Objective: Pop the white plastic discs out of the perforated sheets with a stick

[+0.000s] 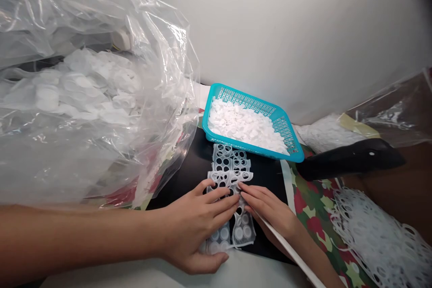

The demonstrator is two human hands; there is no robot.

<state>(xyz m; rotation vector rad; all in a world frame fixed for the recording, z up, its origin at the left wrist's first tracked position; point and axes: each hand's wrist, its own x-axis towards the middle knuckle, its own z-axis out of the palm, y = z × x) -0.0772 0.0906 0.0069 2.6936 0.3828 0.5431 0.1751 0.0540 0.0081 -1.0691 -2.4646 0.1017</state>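
My left hand lies spread over translucent plastic strips with rows of round holes, its fingers apart and the thumb toward the near edge. My right hand reaches in from the right. Its fingers are stretched out, with the tips touching the strips, and its thumb is hidden. Round white caps sit in the near ends of the strips, partly under the left hand. A thin white band runs along the right forearm; I cannot make out what it is. The strips rest on a black surface.
A teal basket of small white pieces stands behind the strips. At left, a big clear bag holds white plastic parts. A black handle-like object and a heap of perforated strips are at right. A pale wall rises behind.
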